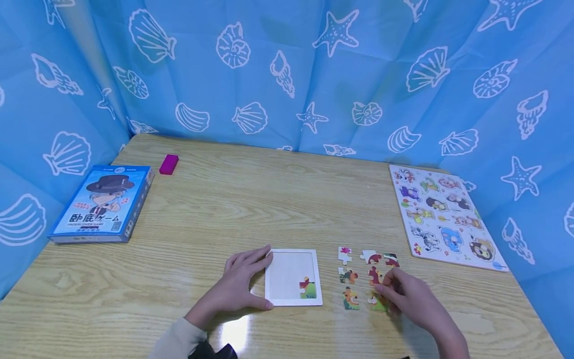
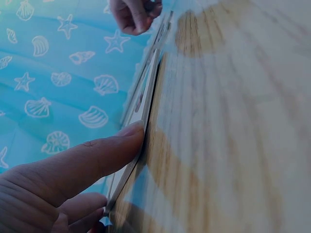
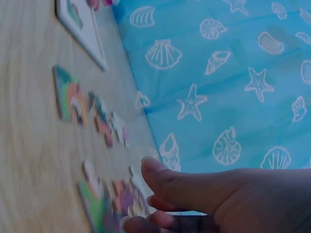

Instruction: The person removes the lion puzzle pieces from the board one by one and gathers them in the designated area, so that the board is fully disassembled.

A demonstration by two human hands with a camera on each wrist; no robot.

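Note:
My left hand (image 1: 244,281) holds a white square puzzle tray (image 1: 293,302) by its left side. The thumb (image 2: 112,145) presses the near edge and the fingers lie at the far left corner. One green, red and orange jigsaw piece (image 1: 308,289) sits in the tray's near right corner. My right hand (image 1: 410,296) hovers over the loose pieces to the right, thumb and fingertips bent and apart, with nothing seen between them. Closest to it are a green and yellow piece (image 1: 377,302) and a dark red piece (image 1: 374,275). An orange and green piece (image 1: 351,299) lies farther left.
More loose pieces lie behind, including a white one with a pink flower (image 1: 345,255). An animal puzzle board (image 1: 444,217) lies at the right. A blue game box (image 1: 100,204) and a magenta block (image 1: 169,164) stand at the left. A blue shell-print curtain (image 1: 287,75) borders the table.

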